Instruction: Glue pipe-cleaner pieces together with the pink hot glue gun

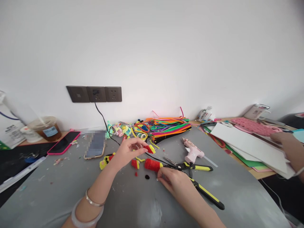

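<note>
My left hand (133,150) is closed in a pinch on a small red and yellow pipe-cleaner piece (150,148), held above the mat. Low over the mat, my right hand (172,180) has its thumb and fingertips together; whether anything tiny is between them I cannot make out. Just beyond those fingers lies a red pipe-cleaner roll (152,165) with a yellow end. A smaller red and yellow piece (135,163) and a black oval piece (147,177) rest nearby. Yellow-and-black handled pliers (206,193) lie beside my right hand, partly hidden by it.
A pink glue gun (193,152) sits behind the pliers. Bundled coloured pipe cleaners (169,128) lie by the wall. At left are a phone (96,145), a pink-cased phone (64,143) and a drink cup (48,129). Another person's hand (282,138) reaches over white sheets (251,145) at right.
</note>
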The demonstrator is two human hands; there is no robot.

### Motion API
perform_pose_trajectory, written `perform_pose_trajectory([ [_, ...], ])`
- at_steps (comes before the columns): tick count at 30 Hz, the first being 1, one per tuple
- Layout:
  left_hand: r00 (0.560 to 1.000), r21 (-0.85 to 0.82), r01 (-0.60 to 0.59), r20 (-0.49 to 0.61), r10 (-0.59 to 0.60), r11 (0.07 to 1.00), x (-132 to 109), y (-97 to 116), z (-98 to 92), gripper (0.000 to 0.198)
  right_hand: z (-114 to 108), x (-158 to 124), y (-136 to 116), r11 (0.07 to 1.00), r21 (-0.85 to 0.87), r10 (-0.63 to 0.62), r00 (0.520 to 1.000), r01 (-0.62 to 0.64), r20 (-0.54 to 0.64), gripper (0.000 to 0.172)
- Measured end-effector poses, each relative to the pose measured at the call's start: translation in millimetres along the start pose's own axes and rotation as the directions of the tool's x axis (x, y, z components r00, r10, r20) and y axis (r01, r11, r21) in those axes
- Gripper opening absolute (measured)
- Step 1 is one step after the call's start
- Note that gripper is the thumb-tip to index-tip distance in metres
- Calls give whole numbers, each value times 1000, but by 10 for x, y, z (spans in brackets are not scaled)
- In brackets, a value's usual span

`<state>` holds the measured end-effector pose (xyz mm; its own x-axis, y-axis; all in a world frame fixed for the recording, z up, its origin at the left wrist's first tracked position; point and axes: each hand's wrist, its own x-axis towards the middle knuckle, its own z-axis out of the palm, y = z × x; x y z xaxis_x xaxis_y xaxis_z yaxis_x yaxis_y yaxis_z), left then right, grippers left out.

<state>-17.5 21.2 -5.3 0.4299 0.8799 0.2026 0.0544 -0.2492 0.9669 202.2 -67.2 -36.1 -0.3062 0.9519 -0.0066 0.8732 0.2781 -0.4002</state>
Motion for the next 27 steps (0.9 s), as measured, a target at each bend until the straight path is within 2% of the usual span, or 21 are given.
perform_pose_trajectory([
  [6, 1000, 6, 4, 14, -4, 1000, -8, 2, 0, 17, 16, 26, 15, 994, -74, -78, 997, 76, -21, 19],
  [10, 1000, 5, 1, 13, -2, 1000, -6, 12, 0, 17, 4, 23, 27, 997, -39, -70, 997, 69, -17, 16],
  [17, 1000, 6, 2, 26, -3, 1000, -8, 7, -10, 17, -21, 22, 10, 995, -74, -71, 997, 72, 20, 20],
  [22, 999, 3, -3, 40, 3, 1000, -17, -2, -3, 17, -145, 16, -24, 995, 98, 13, 1000, -14, 11, 17],
  [27, 999, 5, 7, 45, -7, 1000, -14, 14, -3, 17, -180, 24, -45, 988, 91, 118, 990, -124, 71, 12],
])
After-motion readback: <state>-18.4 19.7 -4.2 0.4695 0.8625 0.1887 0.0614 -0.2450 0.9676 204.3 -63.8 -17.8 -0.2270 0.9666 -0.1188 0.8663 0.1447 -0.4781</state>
